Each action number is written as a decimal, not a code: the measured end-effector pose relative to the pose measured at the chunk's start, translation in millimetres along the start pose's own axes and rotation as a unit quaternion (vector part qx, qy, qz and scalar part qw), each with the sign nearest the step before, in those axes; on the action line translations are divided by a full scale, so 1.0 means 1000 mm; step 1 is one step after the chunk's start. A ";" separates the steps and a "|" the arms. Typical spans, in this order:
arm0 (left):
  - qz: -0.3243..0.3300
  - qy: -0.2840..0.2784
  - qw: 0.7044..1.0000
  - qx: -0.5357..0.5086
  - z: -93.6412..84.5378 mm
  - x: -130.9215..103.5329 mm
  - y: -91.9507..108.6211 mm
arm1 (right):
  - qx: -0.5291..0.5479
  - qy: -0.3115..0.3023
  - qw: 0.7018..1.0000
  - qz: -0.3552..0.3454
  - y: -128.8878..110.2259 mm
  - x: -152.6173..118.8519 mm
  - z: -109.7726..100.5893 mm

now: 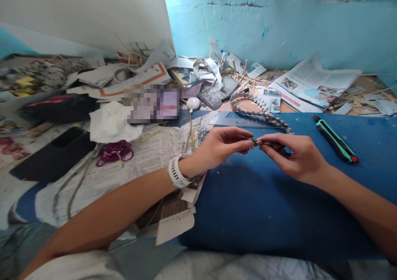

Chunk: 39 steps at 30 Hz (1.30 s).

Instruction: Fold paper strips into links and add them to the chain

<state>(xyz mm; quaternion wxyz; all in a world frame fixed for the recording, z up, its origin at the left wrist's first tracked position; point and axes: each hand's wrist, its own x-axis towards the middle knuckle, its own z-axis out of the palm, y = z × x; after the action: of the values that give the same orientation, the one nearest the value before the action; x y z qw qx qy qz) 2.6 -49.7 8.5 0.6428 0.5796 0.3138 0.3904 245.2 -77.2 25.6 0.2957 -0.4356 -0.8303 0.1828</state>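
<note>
A long chain of folded paper links (256, 115) curves over the back of the blue mat (235, 214), and one end of it runs down to my hands. My right hand (294, 154) is closed on the near end of the chain, thumb and fingers pinched together. Facing it, my left hand (218, 147) pinches a small piece at the tip of the chain, its fingertips almost touching those of my right hand. The exact shape of that small piece is too small to tell. A white strap is around my left wrist.
A green and black cutter (336, 140) lies right of my hands. A clear ruler (242, 120) lies behind them. To the left are newspaper (149, 160), purple string (114, 152), white tissue (108, 123) and a black case (54, 154). Paper scraps and thin sticks line the wall.
</note>
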 end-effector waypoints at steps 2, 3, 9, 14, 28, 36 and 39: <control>-0.012 0.011 1.000 -0.007 0.000 0.000 -0.001 | 0.017 -0.024 1.000 0.006 0.000 0.000 0.000; -0.016 0.013 1.000 -0.009 0.000 0.000 -0.002 | 0.028 -0.038 0.999 0.012 0.000 0.000 0.000; -0.021 0.010 1.000 -0.006 0.003 0.000 -0.004 | 0.102 -0.094 0.985 0.099 -0.006 0.004 -0.005; -0.015 -0.025 1.000 -0.002 0.003 -0.001 0.000 | 0.167 -0.110 0.971 0.135 -0.008 0.006 -0.008; -0.064 -0.001 0.998 -0.023 0.004 -0.003 0.005 | 0.213 -0.150 0.948 0.184 -0.008 0.006 -0.010; 0.007 0.019 1.000 0.006 0.004 -0.003 -0.001 | 0.180 -0.102 0.964 0.170 -0.006 0.004 -0.007; 0.043 0.036 0.998 0.028 0.006 -0.004 -0.002 | 0.123 -0.057 0.982 0.132 -0.008 0.003 -0.004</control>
<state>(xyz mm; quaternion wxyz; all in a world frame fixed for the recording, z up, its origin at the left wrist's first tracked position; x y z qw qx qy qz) 5.9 -56.1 7.1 0.5973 0.5959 0.3221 0.4293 242.0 -79.0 33.8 0.2722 -0.4903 -0.7523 0.3456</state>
